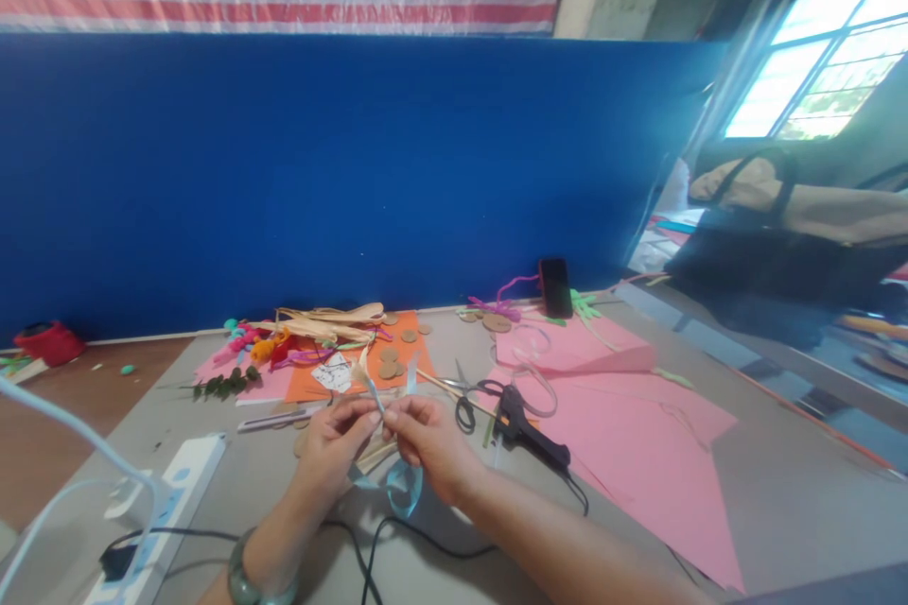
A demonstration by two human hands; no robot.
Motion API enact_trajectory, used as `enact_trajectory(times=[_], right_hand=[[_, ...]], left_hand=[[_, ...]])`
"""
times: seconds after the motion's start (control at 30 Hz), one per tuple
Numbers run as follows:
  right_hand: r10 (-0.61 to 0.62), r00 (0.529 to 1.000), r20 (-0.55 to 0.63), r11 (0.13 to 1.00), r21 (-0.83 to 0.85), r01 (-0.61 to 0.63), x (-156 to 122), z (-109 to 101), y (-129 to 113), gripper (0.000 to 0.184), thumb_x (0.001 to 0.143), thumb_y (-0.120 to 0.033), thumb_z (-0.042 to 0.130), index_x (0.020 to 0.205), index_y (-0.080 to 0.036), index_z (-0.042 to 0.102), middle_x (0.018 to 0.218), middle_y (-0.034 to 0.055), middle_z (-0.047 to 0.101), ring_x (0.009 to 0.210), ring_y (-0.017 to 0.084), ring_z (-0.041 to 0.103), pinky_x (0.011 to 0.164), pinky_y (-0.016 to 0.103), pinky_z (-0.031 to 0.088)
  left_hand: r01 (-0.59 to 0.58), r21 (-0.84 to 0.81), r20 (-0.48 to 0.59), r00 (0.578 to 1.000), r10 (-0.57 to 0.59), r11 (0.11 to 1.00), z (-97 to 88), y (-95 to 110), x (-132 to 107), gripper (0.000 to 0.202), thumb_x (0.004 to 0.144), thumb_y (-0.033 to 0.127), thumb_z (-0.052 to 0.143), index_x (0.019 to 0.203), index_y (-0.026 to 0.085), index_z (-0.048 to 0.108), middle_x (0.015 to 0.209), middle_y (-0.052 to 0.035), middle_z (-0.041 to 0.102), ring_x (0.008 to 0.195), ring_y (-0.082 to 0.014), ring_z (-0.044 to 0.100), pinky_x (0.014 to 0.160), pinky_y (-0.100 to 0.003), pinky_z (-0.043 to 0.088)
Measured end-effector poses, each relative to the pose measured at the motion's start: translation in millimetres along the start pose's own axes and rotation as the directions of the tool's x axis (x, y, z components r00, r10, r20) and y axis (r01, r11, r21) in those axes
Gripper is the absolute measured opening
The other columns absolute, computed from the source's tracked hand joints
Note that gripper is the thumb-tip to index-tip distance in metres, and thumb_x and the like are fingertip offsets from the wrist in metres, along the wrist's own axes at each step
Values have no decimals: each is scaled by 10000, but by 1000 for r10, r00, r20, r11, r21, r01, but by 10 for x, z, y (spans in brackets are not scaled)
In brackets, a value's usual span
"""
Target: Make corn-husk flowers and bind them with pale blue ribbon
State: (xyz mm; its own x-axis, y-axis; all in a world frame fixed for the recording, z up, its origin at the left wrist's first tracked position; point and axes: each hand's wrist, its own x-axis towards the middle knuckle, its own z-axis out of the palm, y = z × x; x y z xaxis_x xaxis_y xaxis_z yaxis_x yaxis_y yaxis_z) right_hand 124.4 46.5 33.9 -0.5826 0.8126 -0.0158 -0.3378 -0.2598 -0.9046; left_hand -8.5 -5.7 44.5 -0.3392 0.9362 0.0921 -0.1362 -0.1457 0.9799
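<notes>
A slender, cream-tipped piece with a pale blue stem (366,375) stands tilted at the centre, its stem pinched between thumbs and forefingers of the left hand (339,440) and right hand (429,442). Below them, toward six o'clock, curls a translucent light-blue ribbon (405,492). At twelve lies an orange paper sheet (302,386) bearing round brown discs (389,363); at two, black-handled metal scissors (465,413); at three, a black glue gun (532,440), beside pink paper sheets (653,463). A long white power strip (188,473) sits at eight.
</notes>
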Motion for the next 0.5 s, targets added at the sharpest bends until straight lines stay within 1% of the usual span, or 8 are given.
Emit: enact_trajectory(times=[0.03,0.13,0.2,0.27,0.37,0.5], right_hand=[[-11,1000,2,1000,-5,11,-5,3,0,262,721,-352,731,726,-132,589,599,-32,617,346,5,334,366,181,176],[-36,999,21,999,-9,36,-13,3,0,278,730,-372,721,731,-143,564,592,-43,601,359,9,323,378,181,184],[-43,998,44,999,5,43,-12,-4,4,284,735,-382,715,737,-150,551,587,-48,591,366,12,311,382,183,184],[-44,997,65,999,24,43,-7,-15,12,282,741,-380,711,742,-155,541,591,-50,584,370,14,302,383,185,181],[-54,996,67,998,31,52,-1,-24,23,280,744,-378,708,737,-158,535,583,-53,568,374,17,298,383,188,183],[-69,996,47,997,-15,70,-14,-6,20,294,751,-397,700,732,-160,528,570,-51,561,382,24,316,384,187,187]], left_hand=[[17,-13,7,1000,-17,1000,2,0,-2,183,609,295,786,658,137,707,585,-2,619,519,-90,516,498,-183,388],[121,-88,70,991,-115,989,10,-8,-9,235,605,335,793,701,138,708,571,-5,626,488,-93,521,486,-195,396],[175,-142,96,982,-163,974,13,-21,-9,265,585,338,808,728,139,707,616,-20,657,525,-113,564,518,-211,426],[207,-173,100,976,-192,963,8,-40,-3,279,575,330,817,743,140,704,655,-34,677,559,-129,590,536,-221,438],[213,-179,88,976,-200,960,-10,-78,13,290,573,323,820,761,137,701,667,-39,680,557,-126,586,528,-219,427],[150,-165,80,987,-138,975,-28,-121,29,255,595,309,809,744,146,681,604,-9,641,523,-110,553,532,-221,414]])
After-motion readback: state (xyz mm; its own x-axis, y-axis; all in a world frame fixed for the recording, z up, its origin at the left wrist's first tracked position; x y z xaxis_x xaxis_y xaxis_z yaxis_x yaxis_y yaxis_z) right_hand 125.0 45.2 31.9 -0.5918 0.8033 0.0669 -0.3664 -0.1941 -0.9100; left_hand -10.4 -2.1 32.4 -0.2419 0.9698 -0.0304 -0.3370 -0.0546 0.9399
